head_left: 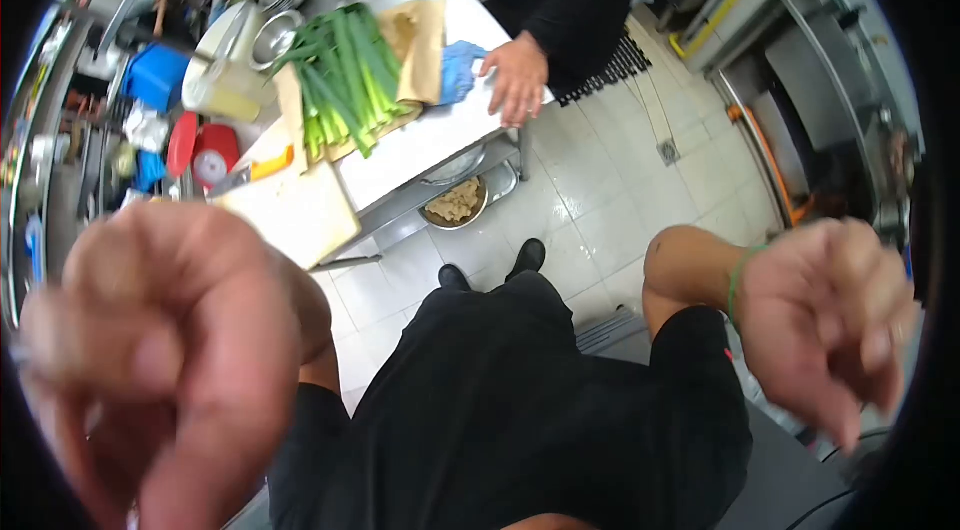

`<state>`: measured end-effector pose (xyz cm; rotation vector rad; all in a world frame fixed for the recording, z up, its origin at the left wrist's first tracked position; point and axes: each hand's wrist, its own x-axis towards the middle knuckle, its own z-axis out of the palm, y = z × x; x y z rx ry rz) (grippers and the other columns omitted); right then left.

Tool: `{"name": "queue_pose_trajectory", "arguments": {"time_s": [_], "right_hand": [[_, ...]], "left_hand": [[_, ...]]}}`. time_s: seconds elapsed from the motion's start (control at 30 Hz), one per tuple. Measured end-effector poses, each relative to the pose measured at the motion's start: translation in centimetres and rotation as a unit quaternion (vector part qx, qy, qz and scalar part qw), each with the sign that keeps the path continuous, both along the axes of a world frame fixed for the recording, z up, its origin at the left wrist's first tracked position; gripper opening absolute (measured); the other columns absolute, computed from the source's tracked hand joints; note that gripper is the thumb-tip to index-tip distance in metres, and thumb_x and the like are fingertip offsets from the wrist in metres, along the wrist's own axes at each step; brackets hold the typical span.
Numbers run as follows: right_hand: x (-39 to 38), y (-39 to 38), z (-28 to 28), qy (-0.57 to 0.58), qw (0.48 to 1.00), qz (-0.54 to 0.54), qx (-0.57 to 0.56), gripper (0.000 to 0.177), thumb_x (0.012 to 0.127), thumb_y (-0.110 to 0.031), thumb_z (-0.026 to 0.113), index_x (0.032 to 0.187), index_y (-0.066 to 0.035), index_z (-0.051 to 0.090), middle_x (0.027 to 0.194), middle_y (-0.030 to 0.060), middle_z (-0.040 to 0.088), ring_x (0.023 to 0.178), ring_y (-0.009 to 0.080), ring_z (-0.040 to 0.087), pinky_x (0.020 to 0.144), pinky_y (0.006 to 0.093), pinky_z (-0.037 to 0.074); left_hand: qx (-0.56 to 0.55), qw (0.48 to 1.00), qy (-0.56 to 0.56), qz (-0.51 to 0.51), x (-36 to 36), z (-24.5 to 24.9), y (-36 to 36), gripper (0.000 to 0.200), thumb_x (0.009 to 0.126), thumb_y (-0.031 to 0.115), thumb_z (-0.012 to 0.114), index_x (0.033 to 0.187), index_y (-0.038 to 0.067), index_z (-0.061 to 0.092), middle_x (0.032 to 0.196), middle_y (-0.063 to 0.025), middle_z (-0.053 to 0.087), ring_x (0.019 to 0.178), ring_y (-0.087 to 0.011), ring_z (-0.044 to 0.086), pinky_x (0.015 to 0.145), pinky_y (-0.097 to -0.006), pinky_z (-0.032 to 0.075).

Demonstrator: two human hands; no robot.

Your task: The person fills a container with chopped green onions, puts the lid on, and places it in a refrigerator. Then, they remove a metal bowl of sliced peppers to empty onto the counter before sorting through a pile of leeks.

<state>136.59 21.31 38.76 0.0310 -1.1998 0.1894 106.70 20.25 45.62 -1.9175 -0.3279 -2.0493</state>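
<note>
Close to the camera on the left, my left hand (190, 330) is raised and blurred. Its fingers are half curled with a gap to the thumb, and I see nothing in it. At the right my right hand (825, 315), a green band at its wrist, is also raised, loosely bent and holding nothing visible. Both hands are in the air, touching nothing that I can see. Beyond my left hand are a pale cutting board (295, 215) and an orange-handled knife (268, 165). Leeks (350, 80) lie on brown paper (425, 40) on the white table (400, 165).
Another person's hand (517, 80) rests on the table corner beside a blue cloth (460, 70). A red scale (210, 160) and metal bowls (278, 35) stand at left. Below the table sits a bowl of beige food (455, 205). Steel equipment (820, 80) lines the right.
</note>
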Motion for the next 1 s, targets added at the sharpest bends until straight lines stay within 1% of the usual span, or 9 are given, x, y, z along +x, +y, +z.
{"name": "queue_pose_trajectory", "arguments": {"time_s": [0.03,0.13,0.17,0.23,0.33,0.37,0.6,0.8,1.0], "right_hand": [[-1.3,-0.4,2.1,-0.007,0.998,0.047,0.038,0.027,0.087,-0.038,0.064,0.096,-0.012,0.064,0.093,-0.0018,0.058,0.071,0.0094,0.046,0.062,0.0182,0.033],[-3.7,-1.3,5.2,-0.021,0.994,0.026,0.103,0.019,0.084,-0.036,0.066,0.089,-0.018,0.066,0.085,-0.0103,0.060,0.064,0.0039,0.046,0.058,0.0174,0.034],[-5.5,-1.7,5.7,-0.045,0.994,0.023,0.097,0.015,0.084,-0.033,0.066,0.086,-0.018,0.067,0.080,-0.0114,0.058,0.062,0.0031,0.046,0.058,0.0172,0.034],[-9.4,-2.3,6.4,-0.093,0.992,0.014,0.089,0.009,0.082,-0.027,0.064,0.080,-0.019,0.067,0.071,-0.0137,0.055,0.059,0.0013,0.045,0.056,0.0168,0.034],[-13.3,-3.2,7.3,-0.150,0.985,0.009,0.081,0.008,0.080,-0.021,0.063,0.073,-0.020,0.067,0.062,-0.0159,0.052,0.056,-0.0004,0.045,0.055,0.0164,0.034],[-13.6,-3.4,8.1,-0.112,0.987,0.070,0.088,0.010,0.079,-0.019,0.061,0.070,-0.020,0.066,0.060,-0.0157,0.050,0.053,-0.0010,0.043,0.054,0.0158,0.033],[-20.1,-3.8,7.3,-0.128,0.984,0.090,0.083,0.010,0.082,-0.021,0.060,0.074,-0.018,0.065,0.062,-0.0135,0.052,0.055,0.0003,0.045,0.054,0.0164,0.035],[-21.1,-6.4,7.3,-0.106,0.984,0.086,0.117,0.011,0.084,-0.022,0.059,0.078,-0.016,0.065,0.064,-0.0117,0.053,0.057,0.0015,0.047,0.055,0.0170,0.037],[-23.2,-8.0,7.3,-0.114,0.987,0.088,0.078,0.012,0.086,-0.024,0.058,0.081,-0.014,0.065,0.067,-0.0098,0.054,0.059,0.0027,0.049,0.055,0.0175,0.038]], "left_hand": [[0.041,0.999,-0.004,-0.001,-2.7,1.6,-2.1,0.028,0.096,0.046,0.048,0.080,0.025,0.057,0.062,0.0082,0.043,0.050,-0.0042,0.036,0.040,-0.0154,0.024],[0.092,0.984,-0.001,0.155,-8.3,2.6,-8.7,0.026,0.093,0.048,0.052,0.075,0.030,0.056,0.057,0.0107,0.039,0.044,-0.0020,0.031,0.037,-0.0164,0.020],[0.080,0.973,0.023,0.216,-9.4,2.2,-10.3,0.025,0.093,0.045,0.051,0.074,0.030,0.055,0.057,0.0105,0.039,0.042,-0.0016,0.030,0.037,-0.0161,0.019],[0.094,0.965,0.027,0.244,-11.1,1.4,-13.2,0.024,0.093,0.044,0.051,0.075,0.028,0.056,0.058,0.0097,0.040,0.044,-0.0020,0.031,0.038,-0.0163,0.020],[0.102,0.958,0.026,0.266,-13.4,0.2,-16.8,0.022,0.093,0.042,0.052,0.077,0.027,0.056,0.061,0.0087,0.042,0.046,-0.0027,0.032,0.040,-0.0167,0.022],[0.101,0.956,0.025,0.273,-14.2,-0.2,-17.8,0.021,0.093,0.041,0.052,0.078,0.026,0.056,0.061,0.0083,0.042,0.047,-0.0029,0.033,0.041,-0.0168,0.022],[0.092,0.956,0.023,0.276,-18.8,-2.2,-21.1,0.017,0.093,0.036,0.053,0.083,0.022,0.058,0.067,0.0057,0.046,0.053,-0.0045,0.037,0.045,-0.0176,0.026],[0.079,0.961,0.023,0.265,-22.3,-3.2,-22.1,0.015,0.092,0.032,0.054,0.087,0.019,0.059,0.072,0.0036,0.049,0.057,-0.0058,0.041,0.048,-0.0182,0.029],[0.072,0.960,0.041,0.268,-23.9,-2.2,-23.0,0.013,0.092,0.027,0.055,0.091,0.016,0.060,0.076,0.0014,0.052,0.062,-0.0071,0.044,0.051,-0.0189,0.032]]}}
